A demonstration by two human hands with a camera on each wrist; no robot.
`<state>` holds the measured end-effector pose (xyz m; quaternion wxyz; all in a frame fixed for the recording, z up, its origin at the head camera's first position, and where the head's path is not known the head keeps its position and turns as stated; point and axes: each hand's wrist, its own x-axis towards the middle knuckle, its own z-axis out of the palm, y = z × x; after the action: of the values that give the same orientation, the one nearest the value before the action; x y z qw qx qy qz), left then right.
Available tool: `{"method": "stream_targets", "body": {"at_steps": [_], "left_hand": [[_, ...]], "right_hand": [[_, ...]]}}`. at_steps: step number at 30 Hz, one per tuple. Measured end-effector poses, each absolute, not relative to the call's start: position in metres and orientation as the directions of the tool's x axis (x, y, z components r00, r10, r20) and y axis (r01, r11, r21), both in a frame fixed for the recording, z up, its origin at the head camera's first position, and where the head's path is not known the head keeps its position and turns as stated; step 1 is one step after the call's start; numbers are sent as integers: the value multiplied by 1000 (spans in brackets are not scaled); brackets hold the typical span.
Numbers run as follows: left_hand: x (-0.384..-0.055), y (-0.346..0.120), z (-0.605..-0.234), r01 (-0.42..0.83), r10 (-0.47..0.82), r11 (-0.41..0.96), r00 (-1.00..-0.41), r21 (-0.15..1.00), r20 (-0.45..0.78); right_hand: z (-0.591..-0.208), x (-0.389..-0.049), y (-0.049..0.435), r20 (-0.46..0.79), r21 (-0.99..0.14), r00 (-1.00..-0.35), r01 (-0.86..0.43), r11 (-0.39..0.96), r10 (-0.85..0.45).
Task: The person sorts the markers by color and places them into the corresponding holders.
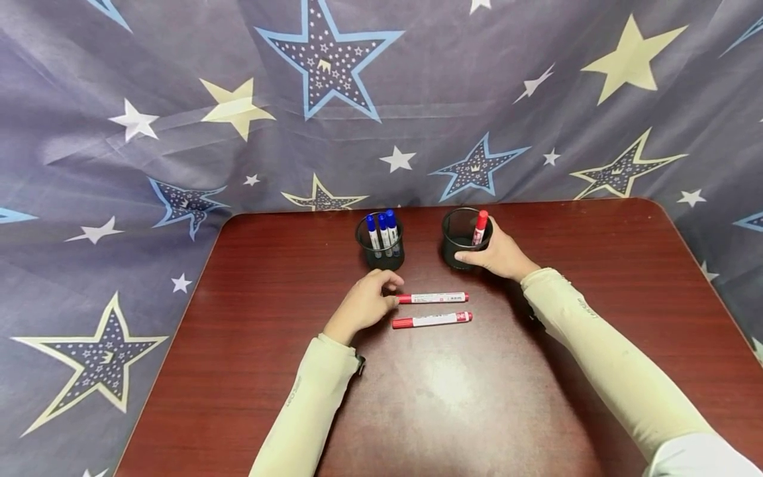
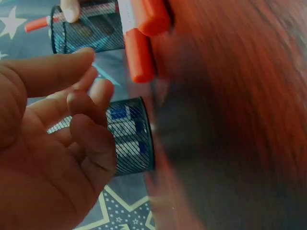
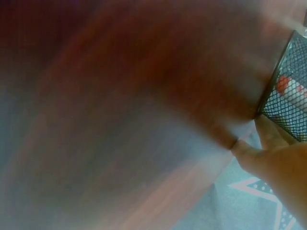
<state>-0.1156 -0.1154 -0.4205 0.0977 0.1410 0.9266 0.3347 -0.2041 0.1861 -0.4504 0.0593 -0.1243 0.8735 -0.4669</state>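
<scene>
My right hand (image 1: pixel 505 255) grips the side of a black mesh pen cup (image 1: pixel 451 250), the thumb across its front. Inside that cup a red-capped marker (image 1: pixel 480 226) leans against the right rim; its white and red body also shows through the mesh in the right wrist view. Two red-capped white markers lie sideways on the table, a farther marker (image 1: pixel 440 297) and a nearer marker (image 1: pixel 438 320). At the cap end of the farther one is my left hand (image 1: pixel 365 302), fingers loosely bent. The left wrist view shows nothing between its fingers and the red caps (image 2: pixel 140 60) apart from them.
A second black mesh cup (image 1: pixel 384 263) stands at the back left, holding several blue-capped markers (image 1: pixel 383 233). The dark red wooden table (image 1: pixel 268 298) ends at the back against a grey star-patterned cloth (image 1: pixel 179 59).
</scene>
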Motion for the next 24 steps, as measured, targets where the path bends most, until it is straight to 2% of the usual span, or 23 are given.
{"method": "stream_targets", "body": {"at_steps": [10,24], "left_hand": [[-118,-115,-433,140,263,850,-948,509,-179],[-120,-116,-437,153,273,818,-952,554,-141]], "right_hand": [[-450,-204,186,3,-833,-964,-150,533,-268],[-451,-204,187,10,-841,-962,-156,518,-273]]}}
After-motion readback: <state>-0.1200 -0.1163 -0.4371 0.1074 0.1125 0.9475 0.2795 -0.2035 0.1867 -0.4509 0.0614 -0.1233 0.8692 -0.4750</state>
